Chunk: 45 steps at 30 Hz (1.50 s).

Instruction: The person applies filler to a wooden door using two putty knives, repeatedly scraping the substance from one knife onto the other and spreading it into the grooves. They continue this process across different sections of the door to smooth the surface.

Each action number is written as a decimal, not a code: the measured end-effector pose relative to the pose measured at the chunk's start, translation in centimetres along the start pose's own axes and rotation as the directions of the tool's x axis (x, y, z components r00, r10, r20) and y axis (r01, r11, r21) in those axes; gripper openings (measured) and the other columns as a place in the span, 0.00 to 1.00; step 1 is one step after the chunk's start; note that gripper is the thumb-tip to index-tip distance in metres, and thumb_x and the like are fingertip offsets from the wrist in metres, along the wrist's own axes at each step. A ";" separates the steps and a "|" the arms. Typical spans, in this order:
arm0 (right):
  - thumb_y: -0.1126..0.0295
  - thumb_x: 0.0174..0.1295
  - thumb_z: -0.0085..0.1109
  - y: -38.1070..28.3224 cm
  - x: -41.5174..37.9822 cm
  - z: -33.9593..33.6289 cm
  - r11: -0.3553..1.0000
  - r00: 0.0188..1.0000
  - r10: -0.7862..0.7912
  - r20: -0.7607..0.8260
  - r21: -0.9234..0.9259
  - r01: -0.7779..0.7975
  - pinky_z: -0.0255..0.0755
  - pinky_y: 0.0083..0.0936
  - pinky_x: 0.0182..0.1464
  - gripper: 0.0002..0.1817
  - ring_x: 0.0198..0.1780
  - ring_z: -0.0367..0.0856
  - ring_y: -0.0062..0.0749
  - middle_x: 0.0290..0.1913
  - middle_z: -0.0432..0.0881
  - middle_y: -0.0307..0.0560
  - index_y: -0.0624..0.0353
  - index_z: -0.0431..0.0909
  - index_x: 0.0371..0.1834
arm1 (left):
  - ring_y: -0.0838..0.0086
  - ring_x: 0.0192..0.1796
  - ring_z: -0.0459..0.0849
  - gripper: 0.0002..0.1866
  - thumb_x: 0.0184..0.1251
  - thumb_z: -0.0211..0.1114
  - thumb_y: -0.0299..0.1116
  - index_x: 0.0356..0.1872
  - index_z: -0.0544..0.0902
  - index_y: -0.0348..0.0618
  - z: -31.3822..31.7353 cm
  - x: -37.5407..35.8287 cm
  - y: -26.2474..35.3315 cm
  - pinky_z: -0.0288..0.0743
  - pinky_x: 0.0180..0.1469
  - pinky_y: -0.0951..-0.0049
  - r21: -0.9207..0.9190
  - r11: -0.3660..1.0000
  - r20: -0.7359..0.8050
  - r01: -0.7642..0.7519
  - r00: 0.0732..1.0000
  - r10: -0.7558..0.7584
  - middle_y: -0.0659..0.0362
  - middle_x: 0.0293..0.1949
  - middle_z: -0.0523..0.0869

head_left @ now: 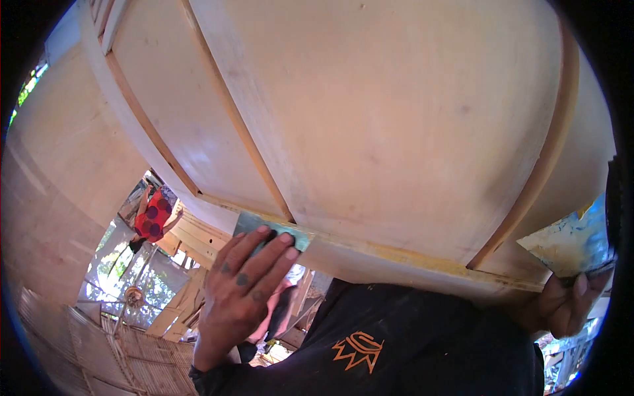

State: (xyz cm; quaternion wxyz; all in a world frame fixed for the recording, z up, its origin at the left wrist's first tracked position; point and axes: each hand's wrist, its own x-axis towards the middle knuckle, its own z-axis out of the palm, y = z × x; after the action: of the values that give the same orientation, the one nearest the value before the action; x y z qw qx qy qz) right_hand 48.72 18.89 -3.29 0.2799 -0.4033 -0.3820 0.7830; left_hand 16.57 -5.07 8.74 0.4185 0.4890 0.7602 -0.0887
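Observation:
My left hand presses its fingers on a thin, flat grey-green spreader, held against the edge of a wooden panel. A yellowish, filler-like streak runs along that edge to the right of the spreader. At the far right, my right hand grips a flat plate smeared with blue, white and yellowish paste. The frame's dark rim cuts off part of this hand and plate. My left thumb is hidden.
Wooden strips divide the pale panel, and a curved strip stands at right. A broad plywood surface fills the left. Beyond it, a person in red appears upside down. Woven bamboo cladding lies at lower left.

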 end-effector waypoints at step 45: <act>0.75 0.41 0.51 -0.2 1.2 6.0 0.964 0.946 0.261 -0.189 0.100 -0.246 0.61 0.32 0.64 0.42 0.60 0.70 0.42 0.61 0.68 0.62 0.72 0.53 0.66 | 0.54 0.49 0.81 0.19 0.48 0.61 0.16 0.44 0.82 0.40 -5.8 4.7 4.6 0.77 0.52 0.61 -0.126 0.983 -0.269 -0.132 0.959 0.094 0.50 0.46 0.82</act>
State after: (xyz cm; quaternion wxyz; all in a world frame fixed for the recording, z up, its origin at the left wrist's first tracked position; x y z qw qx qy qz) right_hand 43.07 17.68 -1.31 0.2287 -0.5153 -0.2671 0.7815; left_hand 16.34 3.56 10.30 0.3527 0.5079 0.7839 0.0556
